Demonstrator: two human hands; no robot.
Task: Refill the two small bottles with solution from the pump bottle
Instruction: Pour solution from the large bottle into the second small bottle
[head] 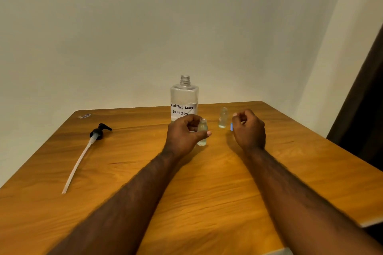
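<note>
Clear plastic, one small bottle (202, 130) stood upright, mouth up, gripped by the left hand (183, 135); the right hand (249, 130) curled round a blue cap (231, 126). Beyond stood the second small bottle (223, 117) and pump bottle (184, 97); the pump (97, 133) lay far left on the wide table (207, 192).

Room corner, warm indoor light.
Smooth cream-painted back wall (103, 37) meets a paler side wall (342, 51) in a corner at right. Dark brown curtain-like fabric (371, 99) hangs at the far right edge. Orange-brown wood-grain surface (207, 182) fills the lower half, far edge close to the back wall, far-left corner rounded. Slight sheen, soft shadows, one dark streak in the grain left of centre.
</note>
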